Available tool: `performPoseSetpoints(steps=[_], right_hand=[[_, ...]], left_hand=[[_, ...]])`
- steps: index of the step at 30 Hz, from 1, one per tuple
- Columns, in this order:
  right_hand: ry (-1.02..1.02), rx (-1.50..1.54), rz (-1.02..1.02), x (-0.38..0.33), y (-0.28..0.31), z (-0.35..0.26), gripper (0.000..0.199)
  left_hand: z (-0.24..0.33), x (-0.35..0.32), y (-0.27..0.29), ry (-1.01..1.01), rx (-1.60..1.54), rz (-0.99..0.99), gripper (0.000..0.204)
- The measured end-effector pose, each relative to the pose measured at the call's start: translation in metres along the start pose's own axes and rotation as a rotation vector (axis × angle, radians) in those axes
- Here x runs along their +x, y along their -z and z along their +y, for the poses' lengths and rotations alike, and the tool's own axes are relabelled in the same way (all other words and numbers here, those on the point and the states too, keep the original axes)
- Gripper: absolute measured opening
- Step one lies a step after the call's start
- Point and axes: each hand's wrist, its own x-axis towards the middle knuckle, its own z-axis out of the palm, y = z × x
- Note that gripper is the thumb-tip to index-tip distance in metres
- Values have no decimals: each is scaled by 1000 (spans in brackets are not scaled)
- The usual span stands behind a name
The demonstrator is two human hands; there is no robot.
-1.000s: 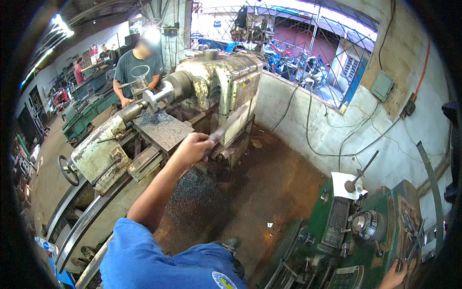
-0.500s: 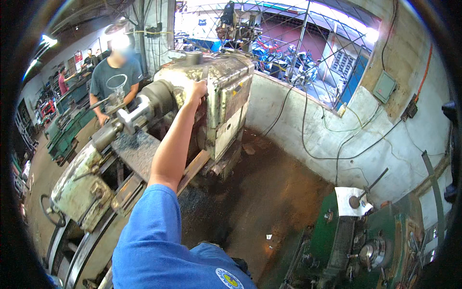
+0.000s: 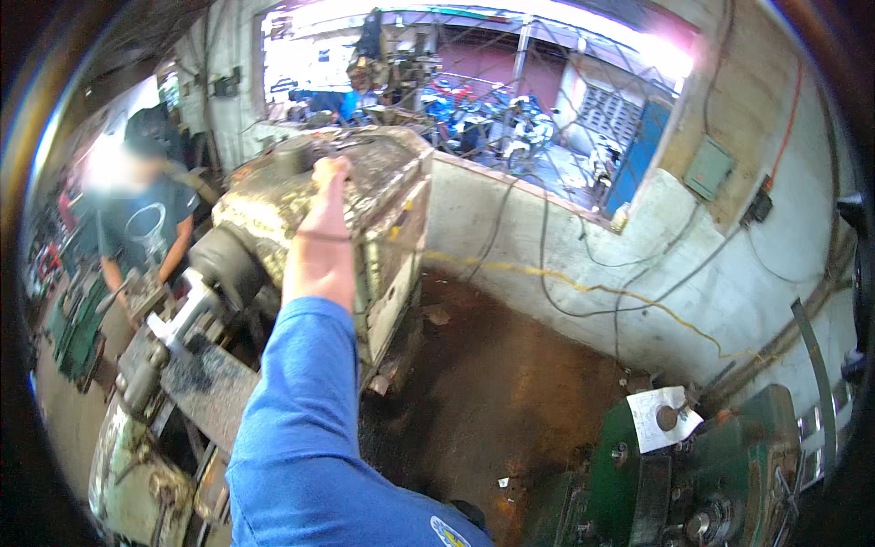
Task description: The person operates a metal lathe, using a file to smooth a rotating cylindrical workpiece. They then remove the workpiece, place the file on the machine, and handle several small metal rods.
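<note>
Lathe headstock (image 3: 260, 210), worn pale paint, sits left of centre, and from my seat the left hand (image 3: 331, 170) is up at its top, just right of the round cap (image 3: 291, 157). Fingers look bunched, but blur leaves me unable to tell how far they close or whether they hold anything; contact with the top is equally unclear.

To do this reach well, I'd want the forearm (image 3: 321, 251) kept to the right of the chuck (image 3: 228, 264) and the bright metal workpiece (image 3: 196, 314) beyond it, elbow lifted off the casing, wrist steady, and body weight kept off the machine. Fingertips should come down flat and gently, since the top looks grimy and may be slick.

Pose: left arm stretched out long and nearly straight, rising from the lower edge and passing in front of the casing. Blue sleeve (image 3: 301, 392) ends around the elbow, so I see no loose cuff near the wrist. Right hand is out of view.

Farther out: dark chips (image 3: 196, 363) on the flat plate (image 3: 223, 392) below the workpiece, a co-worker (image 3: 146, 223) behind the chuck, and a green machine (image 3: 770, 438) at lower right with a paper sheet (image 3: 656, 428).
</note>
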Motion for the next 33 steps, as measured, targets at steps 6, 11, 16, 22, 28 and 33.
performPoseSetpoints(steps=[6,11,16,22,28,33], right_hand=[[8,-62,-631,-27,-58,-109,21],[-185,-148,-641,-19,-93,-128,25],[-198,-226,-713,-21,-107,-137,25],[-92,-87,-716,-31,-117,-136,26],[-235,-22,-475,-48,-113,-113,39],[-395,-71,-351,-66,-129,-98,35]], left_hand=[[-14,37,-25,8,-164,-1,38],[-15,87,-56,-31,-55,-178,47],[-6,113,-60,-164,271,-292,42],[-18,119,-65,-448,511,29,41],[-46,122,-37,-596,537,110,32],[-64,13,-16,-992,-20,229,50]])
